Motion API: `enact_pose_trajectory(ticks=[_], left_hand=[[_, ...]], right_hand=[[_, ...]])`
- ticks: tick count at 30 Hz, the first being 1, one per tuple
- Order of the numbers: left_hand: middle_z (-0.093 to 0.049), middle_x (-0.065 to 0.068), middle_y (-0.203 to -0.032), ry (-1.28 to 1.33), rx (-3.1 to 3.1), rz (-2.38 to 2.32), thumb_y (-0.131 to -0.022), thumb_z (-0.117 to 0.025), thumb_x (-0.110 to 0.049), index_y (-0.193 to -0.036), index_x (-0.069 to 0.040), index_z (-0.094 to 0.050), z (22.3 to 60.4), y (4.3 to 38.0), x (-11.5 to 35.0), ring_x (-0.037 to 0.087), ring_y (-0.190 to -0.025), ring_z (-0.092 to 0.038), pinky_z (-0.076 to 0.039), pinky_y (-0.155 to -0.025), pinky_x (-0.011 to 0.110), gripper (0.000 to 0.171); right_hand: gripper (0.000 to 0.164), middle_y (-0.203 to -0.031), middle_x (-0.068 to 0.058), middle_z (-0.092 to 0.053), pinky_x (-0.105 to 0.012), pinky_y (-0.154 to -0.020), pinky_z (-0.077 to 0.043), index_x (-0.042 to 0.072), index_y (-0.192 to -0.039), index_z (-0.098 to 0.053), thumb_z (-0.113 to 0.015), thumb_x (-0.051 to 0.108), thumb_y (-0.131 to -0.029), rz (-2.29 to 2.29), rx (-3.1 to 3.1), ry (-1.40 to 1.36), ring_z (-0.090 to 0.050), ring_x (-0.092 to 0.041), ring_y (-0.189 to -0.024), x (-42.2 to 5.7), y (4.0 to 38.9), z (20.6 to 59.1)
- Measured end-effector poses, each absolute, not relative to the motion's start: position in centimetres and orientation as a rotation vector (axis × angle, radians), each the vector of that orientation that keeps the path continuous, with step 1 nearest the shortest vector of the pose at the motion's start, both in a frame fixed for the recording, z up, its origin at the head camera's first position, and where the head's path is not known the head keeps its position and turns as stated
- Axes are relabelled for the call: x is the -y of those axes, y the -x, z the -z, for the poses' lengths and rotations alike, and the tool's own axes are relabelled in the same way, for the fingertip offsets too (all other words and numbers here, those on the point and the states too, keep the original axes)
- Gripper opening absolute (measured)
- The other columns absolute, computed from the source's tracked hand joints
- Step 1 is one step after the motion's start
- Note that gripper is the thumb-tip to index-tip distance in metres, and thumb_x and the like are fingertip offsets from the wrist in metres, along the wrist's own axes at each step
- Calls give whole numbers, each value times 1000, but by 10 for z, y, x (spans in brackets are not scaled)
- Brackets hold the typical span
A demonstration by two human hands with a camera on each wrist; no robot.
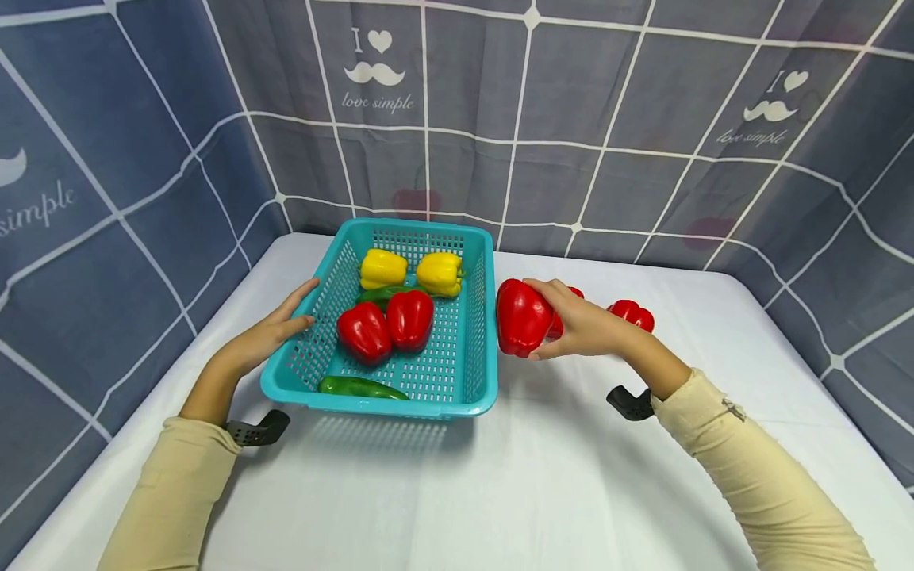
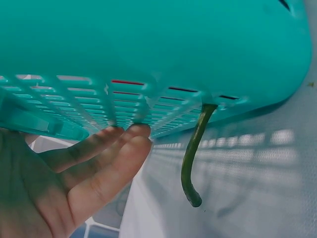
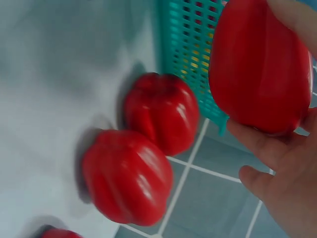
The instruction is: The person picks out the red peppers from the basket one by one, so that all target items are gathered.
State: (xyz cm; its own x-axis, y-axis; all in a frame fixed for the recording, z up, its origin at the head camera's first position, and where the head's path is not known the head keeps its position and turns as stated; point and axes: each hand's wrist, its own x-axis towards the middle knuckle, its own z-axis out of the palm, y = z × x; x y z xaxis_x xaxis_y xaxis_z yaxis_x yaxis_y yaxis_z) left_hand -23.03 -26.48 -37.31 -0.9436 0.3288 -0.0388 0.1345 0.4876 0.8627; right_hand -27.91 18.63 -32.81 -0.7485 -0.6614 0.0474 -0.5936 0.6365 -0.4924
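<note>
Gripping the red pepper (image 1: 520, 319) between thumb and fingers, your right hand (image 1: 581, 321) holds it at three o'clock of the turquoise basket (image 1: 385, 408), just beside the rim. Your left hand (image 1: 266, 337) is well apart from it at nine o'clock, fingers extended and resting on the basket wall; whether they bear any weight, you cannot tell from here.

Expect the pepper to be light and fairly stiff, with glossy skin that could slip under dry fingertips. Its broad sides look like the best place to take hold, thumb opposite fingers; a hard squeeze seems unnecessary. The perforated basket probably flexes a little and may slide if pushed.

Inside it, yellow peppers (image 1: 439, 274) sit at eleven and one o'clock, two red ones (image 1: 364, 333) near the dial's centre, and a long green pepper (image 1: 362, 387) towards seven. More loose red peppers (image 3: 128, 176) lie outside, around three o'clock.

Beneath everything is a smooth white tabletop (image 1: 443, 492); a grey-blue curtain (image 1: 471, 87) with white grid lines and moustache prints encloses it from nine through twelve to three.
</note>
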Motion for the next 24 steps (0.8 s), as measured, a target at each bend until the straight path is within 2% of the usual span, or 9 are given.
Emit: enact_pose_trajectory(ticks=[4, 10, 15, 24], left_hand=[[12, 14, -152, -401, -2534, -1442, -96, -32, -22, -147, -23, 6, 373, 231, 264, 44, -131, -14, -37, -95, 58, 63], [11, 15, -152, -388, -2530, -1447, -96, -32, -23, -147, -23, 6, 373, 231, 265, 47, -128, -20, -46, -87, 53, 63], [11, 14, -152, -386, -2534, -1448, -96, -32, -24, -147, -24, 5, 375, 230, 266, 46, -129, -18, -43, -90, 55, 63], [11, 14, -152, -388, -2528, -1458, -96, -32, -23, -147, -25, 5, 375, 231, 266, 48, -128, -22, -47, -86, 52, 63]], right_hand=[[97, -123, -6, -42, -40, -78, -53, 17, -141, -26, -82, 33, -63, 695, -2733, 1036, -43, -24, -114, -186, 279, 339], [98, -123, -9, -40, -41, -80, -52, 14, -141, -26, -81, 35, -63, 625, -2741, 1015, -42, -26, -115, -184, 279, 352], [102, -130, -10, -39, -45, -85, -50, 13, -143, -23, -80, 40, -63, 562, -2727, 1002, -42, -28, -119, -180, 279, 364], [102, -131, -10, -40, -46, -87, -49, 12, -143, -24, -80, 42, -63, 516, -2715, 994, -41, -28, -121, -174, 280, 373]])
